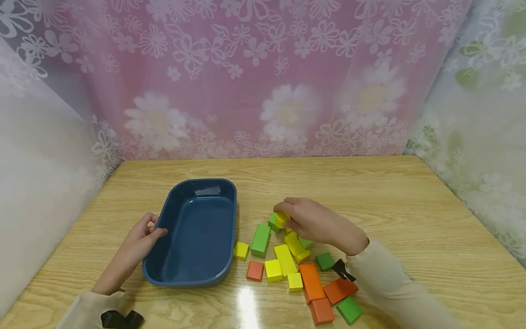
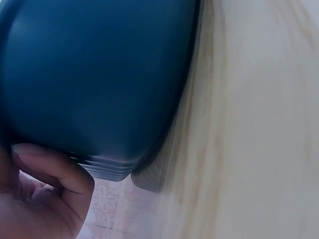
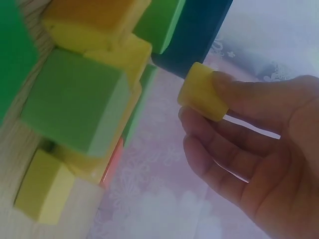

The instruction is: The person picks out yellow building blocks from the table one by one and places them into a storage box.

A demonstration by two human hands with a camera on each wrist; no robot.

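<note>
My left hand [image 1: 137, 244] grips the left wall of a deep blue plastic tray [image 1: 235, 214], thumb over the rim and fingers outside. In the left wrist view, curled fingers [image 2: 55, 169] lie against the tray's outer side. Between thumb and fingertips, my right hand [image 1: 310, 221] pinches a small yellow block [image 3: 202, 92], held above the pile of blocks. Close to that hand are a green block [image 1: 274, 223], a curved yellow block [image 1: 297, 247] and a long green block [image 1: 260, 240]. Part of the pile is hidden beneath the right hand.
Nearer the front lie yellow blocks [image 1: 273, 271], a red cube [image 1: 255, 271], orange blocks [image 1: 312, 283] and green blocks [image 1: 349, 310]. One yellow cube [image 1: 241, 251] sits right beside the tray. A flowered pink curtain [image 1: 230, 82] hangs behind the wooden table [image 1: 349, 178].
</note>
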